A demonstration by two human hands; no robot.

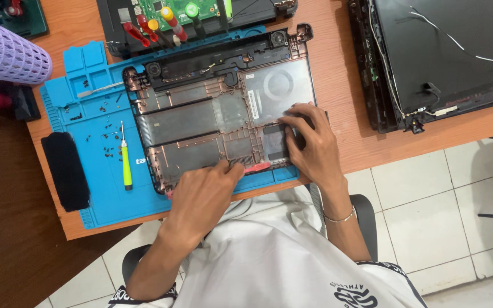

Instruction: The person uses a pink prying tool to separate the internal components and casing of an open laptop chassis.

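**Both hands on the laptop base shell**

My left hand (203,191) rests at the near edge of the stripped laptop base (223,114), fingers curled together and pressing the rim beside a small red part (256,167); I cannot tell whether it pinches anything. My right hand (309,142) lies flat on the shell's right side, fingers spread, gripping nothing. The base sits on the blue repair mat (87,165) on the desk (343,154). I judge that even pressure from both sides and slow movement matter here. Left lies a green-handled screwdriver (126,162) among loose screws (106,142); beyond, more screwdrivers (161,25).
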